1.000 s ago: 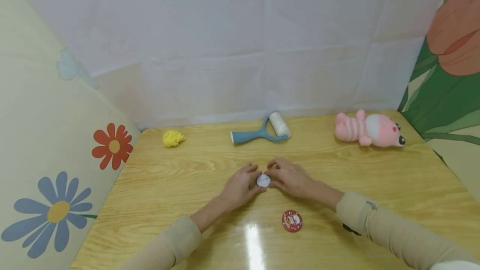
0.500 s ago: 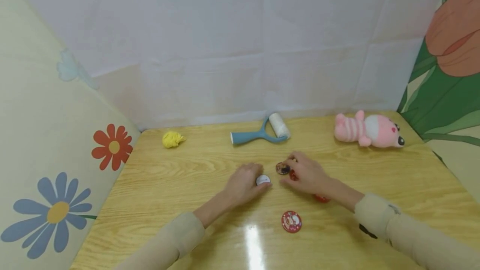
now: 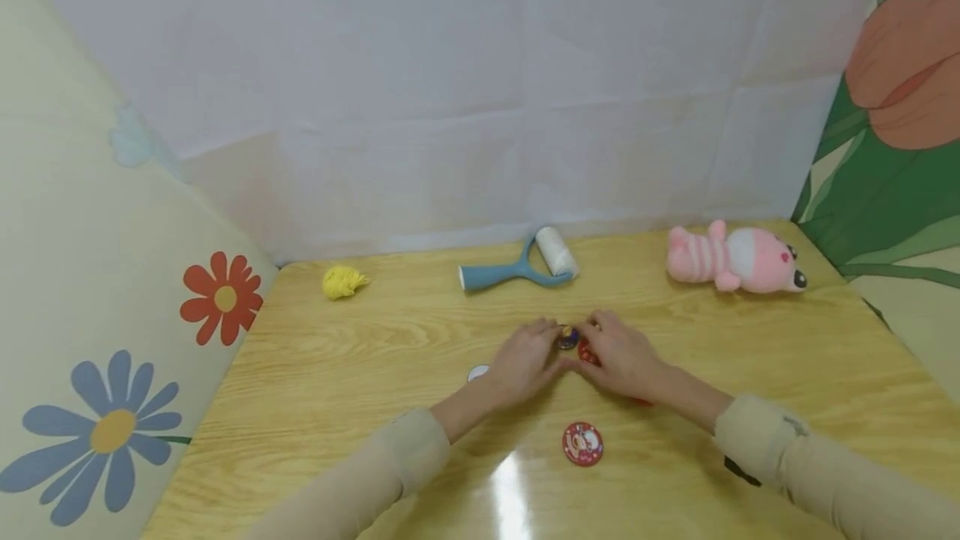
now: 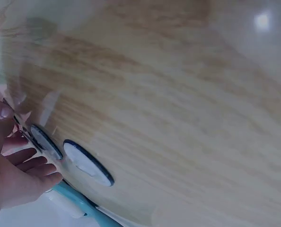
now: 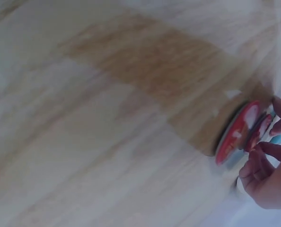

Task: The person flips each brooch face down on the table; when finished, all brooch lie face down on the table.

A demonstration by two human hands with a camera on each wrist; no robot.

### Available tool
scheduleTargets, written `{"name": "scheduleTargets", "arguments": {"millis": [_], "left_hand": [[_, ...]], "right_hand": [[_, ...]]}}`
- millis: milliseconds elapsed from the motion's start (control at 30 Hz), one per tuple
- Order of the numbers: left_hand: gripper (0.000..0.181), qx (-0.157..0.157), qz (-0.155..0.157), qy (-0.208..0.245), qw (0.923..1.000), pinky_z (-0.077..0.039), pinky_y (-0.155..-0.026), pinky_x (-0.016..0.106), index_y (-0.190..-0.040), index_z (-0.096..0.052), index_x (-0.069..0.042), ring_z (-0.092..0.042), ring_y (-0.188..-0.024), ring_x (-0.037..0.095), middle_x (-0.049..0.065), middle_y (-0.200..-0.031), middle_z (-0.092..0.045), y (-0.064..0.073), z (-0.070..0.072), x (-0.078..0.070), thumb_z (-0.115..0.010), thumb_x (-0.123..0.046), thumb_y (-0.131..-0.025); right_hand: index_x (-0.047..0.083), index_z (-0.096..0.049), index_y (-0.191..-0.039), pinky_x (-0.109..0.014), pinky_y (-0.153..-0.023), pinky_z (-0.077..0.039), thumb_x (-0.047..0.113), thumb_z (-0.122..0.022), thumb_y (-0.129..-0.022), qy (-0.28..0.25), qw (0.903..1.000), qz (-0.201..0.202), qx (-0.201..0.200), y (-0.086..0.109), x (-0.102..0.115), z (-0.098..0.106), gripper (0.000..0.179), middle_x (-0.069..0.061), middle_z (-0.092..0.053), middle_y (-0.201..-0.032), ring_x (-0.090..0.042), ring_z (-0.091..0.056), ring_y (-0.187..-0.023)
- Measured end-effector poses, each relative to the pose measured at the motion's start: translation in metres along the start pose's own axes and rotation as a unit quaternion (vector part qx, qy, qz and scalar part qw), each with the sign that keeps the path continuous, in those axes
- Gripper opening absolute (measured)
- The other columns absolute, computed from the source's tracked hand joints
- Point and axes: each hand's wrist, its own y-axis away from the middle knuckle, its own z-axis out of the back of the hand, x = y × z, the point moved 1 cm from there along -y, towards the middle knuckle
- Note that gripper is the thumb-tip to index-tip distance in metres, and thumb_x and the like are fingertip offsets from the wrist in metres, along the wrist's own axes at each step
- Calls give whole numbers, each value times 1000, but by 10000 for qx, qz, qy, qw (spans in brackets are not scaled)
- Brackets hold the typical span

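Both hands meet mid-table around a dark round button badge (image 3: 567, 337). My left hand (image 3: 525, 362) pinches its left edge between thumb and fingers. From the other side my right hand (image 3: 621, 354) holds it with its fingertips, and a red badge (image 3: 587, 352) shows partly beneath that hand. A badge with its white back up (image 3: 477, 372) lies beside the left wrist, partly hidden. In the right wrist view a larger red badge (image 5: 237, 132) lies next to the right hand (image 5: 268, 179). A red badge with a cartoon picture (image 3: 582, 443) is nearer the front.
Along the back of the wooden table (image 3: 360, 407) are a small yellow toy (image 3: 343, 282), a blue-handled roller (image 3: 502, 273) and a pink plush toy (image 3: 735, 260). A white cloth (image 3: 412, 107) hangs behind, with flower-printed panels on both sides.
Both hands were on the white-backed badge. The right hand went right to the dark badge; the left hand moved the white-backed badge left, let go, and joined the right hand.
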Motion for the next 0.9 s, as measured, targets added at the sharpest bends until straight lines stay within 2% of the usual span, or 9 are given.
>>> {"name": "scheduleTargets", "arguments": {"millis": [167, 400, 600, 700, 833, 900], "left_hand": [[47, -43, -42, 88, 9999, -44, -105, 43, -127, -59, 3, -55, -122, 31, 18, -129, -59, 3, -3, 3, -68, -28, -92], [37, -227, -22, 392, 9990, -49, -100, 38, -119, -64, 0, -62, -111, 29, 12, -117, -66, 5, -5, 6, -71, -22, -90], [32, -271, -2, 326, 9991, -56, -82, 31, -116, -67, -4, -66, -92, 22, 7, -108, -69, 5, -6, 7, -71, -24, -90], [31, -302, -89, 295, 9991, -54, -87, 33, -114, -68, -4, -66, -91, 20, 6, -107, -69, 5, -5, 7, -71, -23, -90], [28, -369, -215, 311, 9986, -54, -86, 32, -111, -70, -5, -65, -90, 19, 4, -105, -70, 6, -5, 7, -72, -22, -89], [25, -419, -305, 297, 9982, -55, -79, 29, -109, -71, -6, -64, -85, 18, 3, -100, -70, 6, -6, 7, -72, -21, -89]], "right_hand": [[1, -65, -117, -32, -65, -54, 33, -77, -83, -37, 10000, -35, 52, 0, -2, -2, 48, -10, -57, -105, -21, -54, -91], [2, -65, -119, -34, -65, -55, 32, -77, -83, -189, 9998, -6, -94, -1, -3, -5, 49, -11, -59, -107, -23, -55, -92], [6, -70, -107, -29, -62, -51, 30, -81, -79, -326, 9991, -18, -256, -4, -2, -5, 38, -6, -58, -99, -18, -53, -86], [7, -71, -101, -28, -62, -50, 29, -83, -77, -371, 9988, -11, -308, -5, -2, -5, 34, -4, -58, -95, -17, -52, -83], [8, -72, -103, -26, -61, -48, 31, -82, -78, -310, 9988, 223, -308, -5, -2, -5, 35, -3, -58, -93, -17, -50, -82], [8, -72, -105, -26, -61, -47, 31, -81, -79, -311, 9984, 351, -323, -5, -2, -5, 36, -3, -58, -93, -16, -50, -83]]}}
